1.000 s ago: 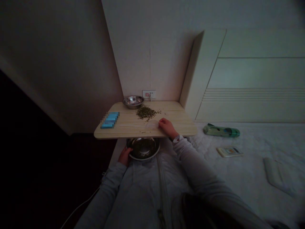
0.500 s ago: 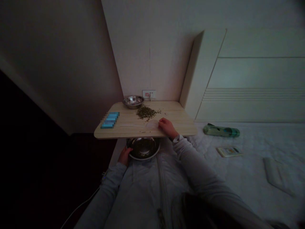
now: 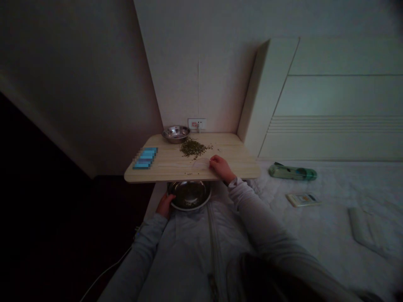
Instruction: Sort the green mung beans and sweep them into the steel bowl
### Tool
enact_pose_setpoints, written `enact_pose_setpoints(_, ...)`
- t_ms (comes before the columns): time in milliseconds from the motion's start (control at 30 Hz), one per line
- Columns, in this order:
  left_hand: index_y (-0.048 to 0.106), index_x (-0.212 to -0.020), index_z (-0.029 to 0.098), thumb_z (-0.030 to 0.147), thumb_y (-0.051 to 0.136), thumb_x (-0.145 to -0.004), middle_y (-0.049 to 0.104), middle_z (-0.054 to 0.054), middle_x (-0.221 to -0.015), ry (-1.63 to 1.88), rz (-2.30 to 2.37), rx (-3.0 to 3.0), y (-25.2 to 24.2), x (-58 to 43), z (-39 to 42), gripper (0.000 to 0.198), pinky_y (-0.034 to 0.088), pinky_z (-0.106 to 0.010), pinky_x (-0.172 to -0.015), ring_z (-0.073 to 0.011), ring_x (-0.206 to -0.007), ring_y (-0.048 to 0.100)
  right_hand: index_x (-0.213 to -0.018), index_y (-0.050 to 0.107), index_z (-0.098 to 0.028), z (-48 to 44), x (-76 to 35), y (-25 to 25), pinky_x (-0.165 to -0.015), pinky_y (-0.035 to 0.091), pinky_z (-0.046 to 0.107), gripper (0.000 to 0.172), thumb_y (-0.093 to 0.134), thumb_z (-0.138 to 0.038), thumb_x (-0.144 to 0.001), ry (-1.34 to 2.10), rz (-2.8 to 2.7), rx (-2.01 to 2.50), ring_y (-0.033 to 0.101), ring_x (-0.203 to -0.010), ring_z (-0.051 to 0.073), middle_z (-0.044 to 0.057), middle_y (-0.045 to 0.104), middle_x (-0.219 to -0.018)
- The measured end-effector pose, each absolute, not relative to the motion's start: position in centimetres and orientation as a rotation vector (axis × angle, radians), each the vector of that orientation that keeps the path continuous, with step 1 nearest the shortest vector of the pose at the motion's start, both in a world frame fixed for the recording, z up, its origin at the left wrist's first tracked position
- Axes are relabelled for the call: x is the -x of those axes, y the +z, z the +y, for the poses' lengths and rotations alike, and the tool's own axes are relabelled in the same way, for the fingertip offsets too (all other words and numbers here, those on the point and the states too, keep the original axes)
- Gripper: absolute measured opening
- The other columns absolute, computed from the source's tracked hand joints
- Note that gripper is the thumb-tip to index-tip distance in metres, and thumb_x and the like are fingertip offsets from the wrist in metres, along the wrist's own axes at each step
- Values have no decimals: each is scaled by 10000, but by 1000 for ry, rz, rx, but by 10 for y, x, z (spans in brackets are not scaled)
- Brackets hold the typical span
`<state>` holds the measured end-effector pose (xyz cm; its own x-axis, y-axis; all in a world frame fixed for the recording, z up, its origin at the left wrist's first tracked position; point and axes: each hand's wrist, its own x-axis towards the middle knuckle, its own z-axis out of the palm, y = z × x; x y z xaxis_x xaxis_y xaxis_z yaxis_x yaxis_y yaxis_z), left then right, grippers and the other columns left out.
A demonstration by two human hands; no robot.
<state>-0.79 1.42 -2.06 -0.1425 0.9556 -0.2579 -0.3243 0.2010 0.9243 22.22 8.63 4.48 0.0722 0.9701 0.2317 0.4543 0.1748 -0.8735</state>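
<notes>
My left hand (image 3: 165, 205) grips the left rim of a metal bowl (image 3: 190, 208), its thumb over the edge. The bowl is below the front edge of a small wooden table (image 3: 166, 165) and has small bits in the bottom. Over the tabletop, my right hand (image 3: 220, 166) is closed on the right end of a thin, clear, rounded piece (image 3: 201, 163) that looks like plastic; its exact kind is hard to make out. Behind it lies a loose pile of small green-brown grains (image 3: 192, 148), with a few strays near the front edge.
A second metal bowl (image 3: 176, 135) stands at the table's back left, with a phone-like pixelated blue rectangle (image 3: 145, 158) in front. A socket (image 3: 197, 124) is on the wall. On the bed at right lie a green bottle-shaped item (image 3: 292, 172) and a flat pack (image 3: 304, 199).
Almost nothing differs. Both hands, the bowl and the pile stay in the same places; the light looks slightly cooler.
</notes>
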Motion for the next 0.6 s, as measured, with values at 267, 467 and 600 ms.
enact_pose_setpoints(267,591,-667,153,134,529,-501,619,-12,-598,1280,1200,-684,-15,4,14,178,433,-278,-639,-178,-678,582,-610,467,-166,85,-222,47,-538,339,212,88,419,-234,-636,694,-1536,1419,460,-506,79,-32,520,-514)
enact_pose_setpoints(467,616,-715,168,145,567,-537,619,-33,-682,1270,1258,-744,-22,11,14,186,441,-297,-659,-203,-758,573,-619,470,-165,86,-222,47,-549,344,211,85,425,-235,-638,696,-1522,1422,468,-521,81,-32,523,-520)
enact_pose_setpoints(600,542,-951,173,246,496,-708,547,-72,-986,1263,1250,-766,-22,15,14,258,431,-332,-720,-173,-860,521,-623,472,-166,87,-222,45,-535,339,209,90,429,-244,-637,692,-1520,1429,468,-516,82,-32,526,-523)
